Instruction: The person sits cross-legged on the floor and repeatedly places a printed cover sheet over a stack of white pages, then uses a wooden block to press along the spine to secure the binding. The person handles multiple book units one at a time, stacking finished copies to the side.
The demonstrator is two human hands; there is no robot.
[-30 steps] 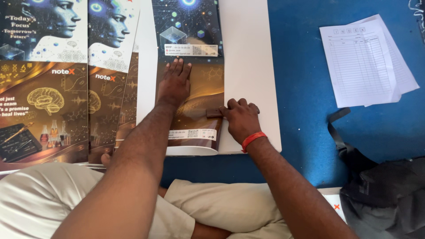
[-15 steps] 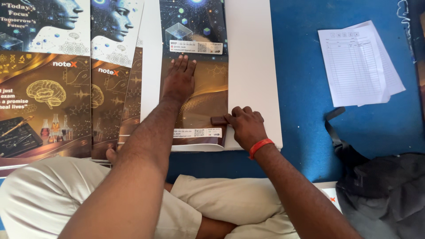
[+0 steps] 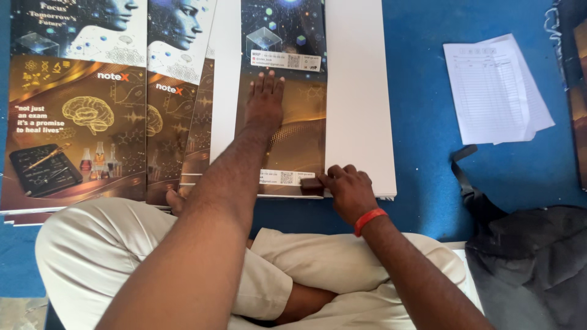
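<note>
My left hand (image 3: 264, 105) lies flat, fingers together, on a glossy dark-and-gold printed cover sheet (image 3: 287, 55) that rests on a white board (image 3: 358, 91). My right hand (image 3: 347, 190) grips a small dark brown block (image 3: 312, 186) and presses it on the sheet's near right corner, at the board's front edge. An orange band circles my right wrist. I sit cross-legged in light trousers just below the board.
A stack of similar printed covers (image 3: 79, 104) lies to the left, fanned out. White paper forms (image 3: 495, 91) sit on the blue floor (image 3: 422, 73) to the right. A dark bag with a strap (image 3: 526, 256) lies at lower right.
My right hand has slid the brown block down the sheet's right side toward its near edge. My left hand stays flat on the sheet.
</note>
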